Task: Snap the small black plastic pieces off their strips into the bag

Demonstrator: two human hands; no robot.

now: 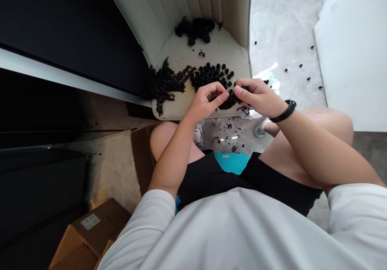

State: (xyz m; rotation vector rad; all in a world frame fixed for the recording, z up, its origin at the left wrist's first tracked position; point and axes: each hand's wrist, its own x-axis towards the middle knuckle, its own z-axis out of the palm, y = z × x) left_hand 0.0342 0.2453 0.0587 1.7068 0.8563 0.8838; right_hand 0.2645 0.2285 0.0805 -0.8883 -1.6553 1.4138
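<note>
My left hand (pixel 208 100) and my right hand (pixel 258 96) meet above the front edge of a cream chair seat (pixel 181 56). Both are pinched, fingertips almost touching, on a small black plastic piece (pixel 245 88) that shows at my right fingertips. Just beyond the hands lies a cluster of small round black parts (pixel 211 74). Tangled black plastic frames (pixel 165 84) are heaped at the seat's left edge. Another dark pile (pixel 195 30) sits at the back of the seat. A black band (pixel 284 111) circles my right wrist.
Black scraps (pixel 226 135) litter the floor between my feet. Loose black parts (pixel 302 66) are scattered on the pale floor at right. Cardboard boxes (pixel 90 229) stand at lower left beside a dark cabinet (pixel 60 32). A white panel (pixel 353 52) rises at far right.
</note>
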